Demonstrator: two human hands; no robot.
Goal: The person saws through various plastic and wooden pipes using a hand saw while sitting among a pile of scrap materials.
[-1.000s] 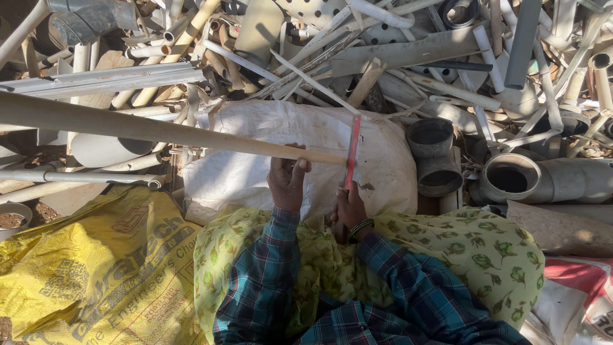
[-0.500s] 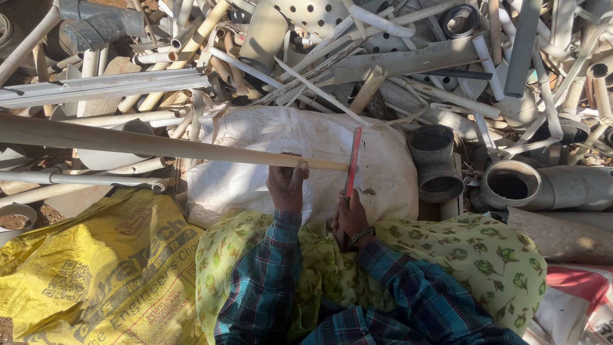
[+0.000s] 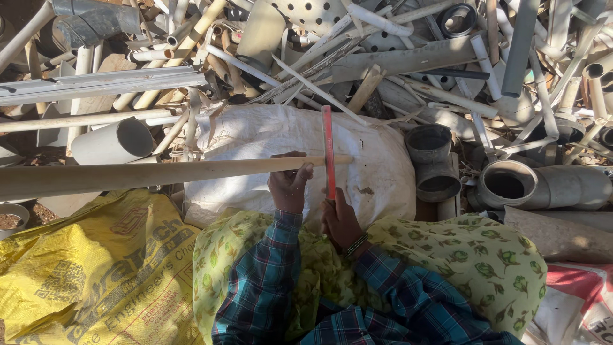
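Pipe, long, pale and tan, is laid nearly level across the view from the far left edge, and its right end is rested on a stuffed white sack, which appears to serve as a cushion and support under the working end. Below its left stretch a yellow printed bag is spread over the ground, and a short wide grey tube is seen lying just above it. Near the right end, the pipe is gripped from below by the left hand, fingers curled up around it, probably so that it is steadied against the sack. Just beside that grip, a red-framed saw is set upright across the pipe close to its tip, so that only a short piece lies beyond the blade. The saw's lower end is clasped by the right hand, fingers wrapped closed around the handle. A green leaf-patterned cloth is draped over the lap beneath both plaid sleeves. Further right, grey pipe fittings and a heap of scrap pipes are piled well apart from the hands.
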